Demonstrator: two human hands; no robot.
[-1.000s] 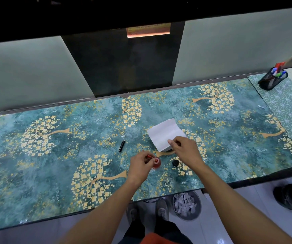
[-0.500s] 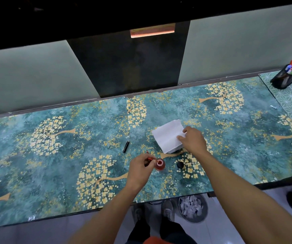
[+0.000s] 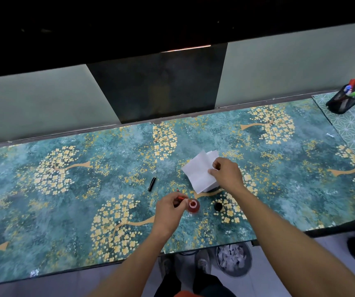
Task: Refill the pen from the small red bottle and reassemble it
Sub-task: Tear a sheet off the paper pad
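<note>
The small red bottle [image 3: 193,207] stands open on the table near the front edge. Its black cap [image 3: 217,206] lies just to the right. My left hand [image 3: 170,213] is closed on a thin red pen part [image 3: 180,197], held right beside the bottle's mouth. A black pen piece [image 3: 152,183] lies on the table to the upper left. My right hand [image 3: 227,173] pinches the top sheet of a white tissue stack [image 3: 200,172] behind the bottle, lifting it off the sheets below.
The table [image 3: 65,200] has a teal cover with golden trees. A black mesh pen holder [image 3: 345,99] stands at the far right back. A waste bin with paper scraps [image 3: 233,259] sits on the floor under the front edge, beside my shoes.
My right hand moved from the table beside the cap up onto the tissue stack and has taken hold of the top sheet. My left hand stays by the bottle.
</note>
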